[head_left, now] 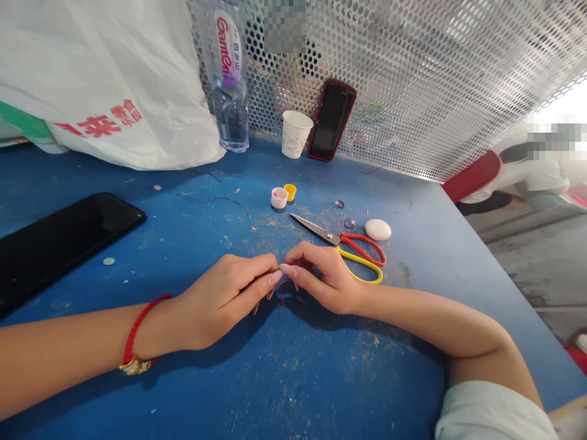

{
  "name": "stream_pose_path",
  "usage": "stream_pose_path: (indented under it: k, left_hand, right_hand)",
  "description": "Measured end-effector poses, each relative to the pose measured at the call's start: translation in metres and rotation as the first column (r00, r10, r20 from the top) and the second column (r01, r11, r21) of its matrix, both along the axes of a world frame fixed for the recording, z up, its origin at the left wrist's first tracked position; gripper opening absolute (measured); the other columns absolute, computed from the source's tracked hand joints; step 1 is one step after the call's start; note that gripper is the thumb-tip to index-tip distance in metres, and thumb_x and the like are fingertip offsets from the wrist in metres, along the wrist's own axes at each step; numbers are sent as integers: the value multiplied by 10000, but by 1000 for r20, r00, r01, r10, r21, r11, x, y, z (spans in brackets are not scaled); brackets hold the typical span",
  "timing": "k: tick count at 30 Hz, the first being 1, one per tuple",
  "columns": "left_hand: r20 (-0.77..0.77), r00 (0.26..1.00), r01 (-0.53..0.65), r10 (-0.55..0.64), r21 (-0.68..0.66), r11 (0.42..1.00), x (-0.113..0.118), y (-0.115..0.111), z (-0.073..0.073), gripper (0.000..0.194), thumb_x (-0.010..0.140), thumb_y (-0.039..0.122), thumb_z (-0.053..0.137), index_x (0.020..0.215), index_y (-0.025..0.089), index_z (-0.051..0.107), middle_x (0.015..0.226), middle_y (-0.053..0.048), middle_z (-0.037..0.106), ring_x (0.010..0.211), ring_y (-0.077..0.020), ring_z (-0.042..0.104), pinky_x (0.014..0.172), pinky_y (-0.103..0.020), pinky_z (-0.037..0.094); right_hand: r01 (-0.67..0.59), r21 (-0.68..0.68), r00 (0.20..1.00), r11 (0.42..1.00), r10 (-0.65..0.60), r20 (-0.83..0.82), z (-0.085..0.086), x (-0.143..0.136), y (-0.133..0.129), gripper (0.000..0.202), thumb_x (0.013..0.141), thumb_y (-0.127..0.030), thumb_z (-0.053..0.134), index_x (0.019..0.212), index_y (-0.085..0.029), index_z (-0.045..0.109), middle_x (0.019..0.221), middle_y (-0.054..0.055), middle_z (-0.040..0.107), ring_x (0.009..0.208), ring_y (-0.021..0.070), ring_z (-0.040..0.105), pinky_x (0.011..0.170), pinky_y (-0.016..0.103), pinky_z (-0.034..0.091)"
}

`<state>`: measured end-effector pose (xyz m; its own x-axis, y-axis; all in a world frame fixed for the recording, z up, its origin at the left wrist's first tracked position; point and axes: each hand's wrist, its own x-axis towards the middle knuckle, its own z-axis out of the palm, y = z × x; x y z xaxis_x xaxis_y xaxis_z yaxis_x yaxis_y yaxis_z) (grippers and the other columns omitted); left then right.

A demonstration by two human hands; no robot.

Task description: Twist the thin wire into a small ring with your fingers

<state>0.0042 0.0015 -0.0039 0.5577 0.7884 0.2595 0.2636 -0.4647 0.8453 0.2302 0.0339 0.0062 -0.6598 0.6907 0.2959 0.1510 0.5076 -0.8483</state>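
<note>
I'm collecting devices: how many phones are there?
2: one phone lies flat on the left, another phone leans against the perforated panel beside the paper cup. The bag could hide more.

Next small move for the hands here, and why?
I'd ease the left hand slightly away from the right hand, fingertips pinched: they nearly meet, and the thin red thread below them hangs in a slack curve, so light tension would probably straighten it. Move left, since the scissors lie close beside the right.
</note>
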Motion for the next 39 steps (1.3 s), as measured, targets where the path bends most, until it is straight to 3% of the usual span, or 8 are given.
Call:
stream_pose_path:
  k: [11, 39]
  left_hand:
    - [4, 1000, -4, 4, 15, 1000, 2, 0, 0, 346, 1122, 232, 458, 791, 197, 553, 609, 94, 568, 513, -63, 522, 530, -199, 390]
    - [-32, 999, 0, 2, 72, 997, 0, -1, -1, 345, 1132, 230, 451, 800, 203, 537, 633, 90, 546, 526, -73, 494, 537, -228, 364]
  right_hand:
    - [16, -2, 1000, 1000, -16, 2, -5, 1, 1, 180, 1080, -277, 600, 941, -172, 644, 688, -47, 599, 563, 75, 535, 551, 206, 416]
    - [-28, -150, 1000, 988, 27, -11, -1, -1, 2, 231, 1072, -351, 610, 929, -170, 629, 645, -54, 589, 529, 70, 538, 539, 192, 435]
